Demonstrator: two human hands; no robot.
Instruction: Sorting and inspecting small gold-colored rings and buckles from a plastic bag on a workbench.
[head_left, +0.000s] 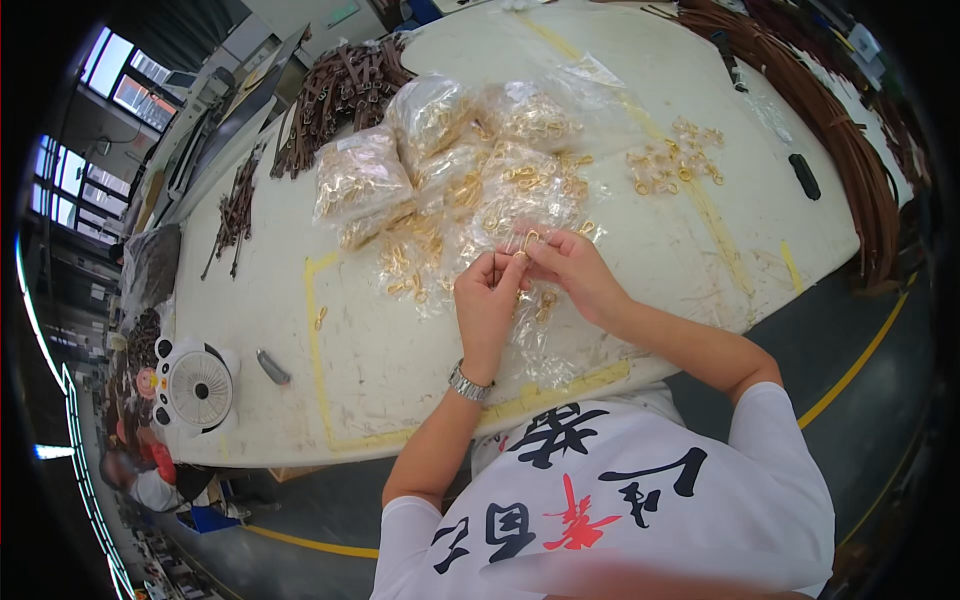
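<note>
A gold-coloured metal snap hook (531, 238) is between my two hands, partly covered by fingertips. My left hand (487, 300), with a metal-band watch at its wrist, pinches the lower end of it. Thumb and fingers of my right hand (577, 270) grip its upper part from the right. Just beyond my hands lie clear plastic bags (364, 172) full of gold-coloured hooks, some closed and some spilling loose. A loose pile of individually wrapped gold-coloured hooks (679, 161) lies to the right. One single hook (321, 318) rests at the left on the table.
Brown buckled straps (345, 90) are heaped at the back left, with a smaller bundle (238, 210) nearer. Long brown strips (840, 127) curve along the right edge. A panda-shaped fan (199, 384) and a grey-handled tool (272, 367) stand left. A black object (805, 177) lies right.
</note>
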